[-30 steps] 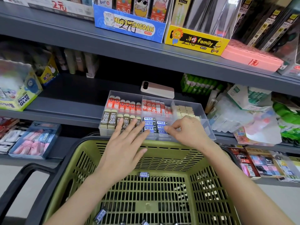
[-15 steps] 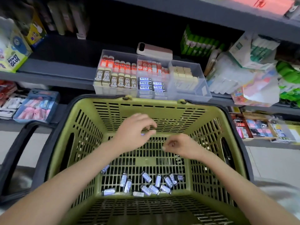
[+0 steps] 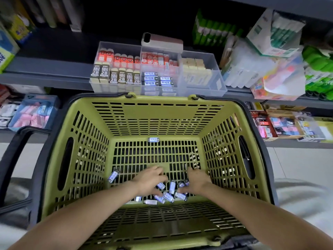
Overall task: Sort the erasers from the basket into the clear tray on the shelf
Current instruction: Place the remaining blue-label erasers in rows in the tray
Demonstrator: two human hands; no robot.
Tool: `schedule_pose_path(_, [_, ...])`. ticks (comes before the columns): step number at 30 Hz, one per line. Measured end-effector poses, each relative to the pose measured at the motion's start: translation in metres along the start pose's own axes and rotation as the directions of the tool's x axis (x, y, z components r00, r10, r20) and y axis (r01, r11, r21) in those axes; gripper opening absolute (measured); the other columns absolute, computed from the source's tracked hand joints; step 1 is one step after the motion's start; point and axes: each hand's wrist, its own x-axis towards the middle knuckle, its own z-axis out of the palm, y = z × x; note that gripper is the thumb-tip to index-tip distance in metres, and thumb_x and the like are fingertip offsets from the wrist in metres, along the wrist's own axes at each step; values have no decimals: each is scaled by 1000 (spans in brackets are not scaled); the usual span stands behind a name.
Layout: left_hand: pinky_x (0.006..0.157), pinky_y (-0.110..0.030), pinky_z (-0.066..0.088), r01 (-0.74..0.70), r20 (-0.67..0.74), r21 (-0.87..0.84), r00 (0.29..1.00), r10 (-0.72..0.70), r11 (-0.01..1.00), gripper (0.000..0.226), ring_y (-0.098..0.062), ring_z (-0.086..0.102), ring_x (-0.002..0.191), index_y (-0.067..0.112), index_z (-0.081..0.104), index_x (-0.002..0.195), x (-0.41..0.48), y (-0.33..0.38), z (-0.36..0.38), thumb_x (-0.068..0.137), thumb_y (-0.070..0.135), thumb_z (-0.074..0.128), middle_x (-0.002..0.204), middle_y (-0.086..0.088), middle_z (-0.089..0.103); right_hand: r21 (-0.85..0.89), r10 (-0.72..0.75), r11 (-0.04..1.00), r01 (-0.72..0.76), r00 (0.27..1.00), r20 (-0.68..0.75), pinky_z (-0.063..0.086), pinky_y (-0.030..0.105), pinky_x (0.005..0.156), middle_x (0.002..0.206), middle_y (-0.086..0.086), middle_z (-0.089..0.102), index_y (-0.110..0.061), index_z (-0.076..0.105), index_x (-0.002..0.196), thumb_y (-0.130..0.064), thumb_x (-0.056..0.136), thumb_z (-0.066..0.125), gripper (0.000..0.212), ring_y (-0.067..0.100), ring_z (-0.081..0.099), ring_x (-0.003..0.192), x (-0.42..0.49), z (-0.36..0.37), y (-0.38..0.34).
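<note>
The erasers were small blocks in blue-and-white sleeves. Most lay in a loose heap on the floor of the green basket, by its near wall. A lone eraser lay at the far wall and a stray eraser lay apart to the left. The clear tray stood on the shelf just behind the basket, its compartments holding rows of orange, 2B, blue and cream erasers. The left hand and right hand were down on the heap with fingers bent. Blur hid whether either gripped anything.
</note>
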Motion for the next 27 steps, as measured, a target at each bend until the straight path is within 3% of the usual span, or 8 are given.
schedule_pose_path(7, [104, -26, 34, 29, -106, -118, 994, -41, 993, 38, -16, 47, 118, 15, 56, 124, 9, -5, -4, 93, 36, 54, 125, -1, 55, 124, -38, 991, 45, 997, -64, 51, 28, 83, 113, 7, 56, -12, 46, 124, -35, 82, 65, 51, 20, 56, 97, 1, -2, 0])
schedule_pose_path(10, [92, -28, 48, 162, -147, -398, 960, -237, 903, 25, -13, 55, 96, 13, 58, 115, 9, -4, -9, 97, 28, 49, 112, -2, 59, 177, -44, 983, 55, 997, -68, 52, 21, 76, 116, 6, 50, -14, 49, 121, -22, 80, 66, 45, 18, 55, 92, 2, -2, -6])
schedule_pose_path(11, [80, -25, 52, 210, -121, -561, 936, -330, 801, 21, -11, 55, 84, 14, 57, 113, 10, -4, -13, 98, 24, 46, 106, 0, 58, 204, -31, 978, 43, 998, -61, 52, 19, 71, 110, 4, 51, -15, 51, 116, -20, 80, 66, 40, 16, 55, 87, 2, -4, -7])
schedule_pose_path(13, [61, -21, 54, 272, 71, -892, 872, -484, 361, 20, -14, 56, 77, 16, 57, 111, 10, -2, -23, 100, 18, 39, 102, 4, 51, 304, 7, 953, 7, 999, -45, 52, 16, 60, 91, -1, 53, -16, 53, 103, -22, 80, 65, 27, 10, 55, 73, 2, -13, -8])
schedule_pose_path(15, [61, -28, 56, 267, 293, -956, 832, -470, -124, 20, -21, 58, 84, 14, 61, 104, 8, -3, -33, 99, 16, 42, 107, 0, 49, 486, 27, 874, 2, 998, -53, 53, 19, 55, 79, 1, 56, -15, 53, 95, -23, 80, 66, 21, 10, 54, 62, 3, -30, -12])
schedule_pose_path(17, [67, -39, 57, 260, 396, -894, 840, -371, -365, 23, -24, 58, 86, 9, 59, 106, 5, -3, -41, 98, 25, 45, 111, -12, 52, 629, -18, 772, 93, 992, -125, 48, 19, 49, 74, 1, 58, -16, 52, 87, -26, 79, 68, 20, 10, 53, 56, 1, -49, -22])
schedule_pose_path(22, [76, -59, 54, 178, 407, -655, 902, -145, -734, 48, -42, 65, 99, 9, 56, 115, 1, -2, -50, 96, 51, 41, 110, -22, 68, 556, -162, 725, 406, 885, -436, 44, 18, 59, 85, -4, 52, -18, 51, 83, -24, 76, 69, 20, 8, 53, 70, -16, -78, -61])
schedule_pose_path(27, [51, -35, 56, 66, 390, -598, 895, -217, -799, 37, -29, 68, 60, -1, 61, 99, -11, 0, -68, 74, 26, 67, 71, -17, 68, 467, -322, 696, 546, 818, -477, 48, 21, 74, 97, -4, 66, -21, 49, 129, -29, 88, 61, 43, 9, 62, 82, -28, -91, -70])
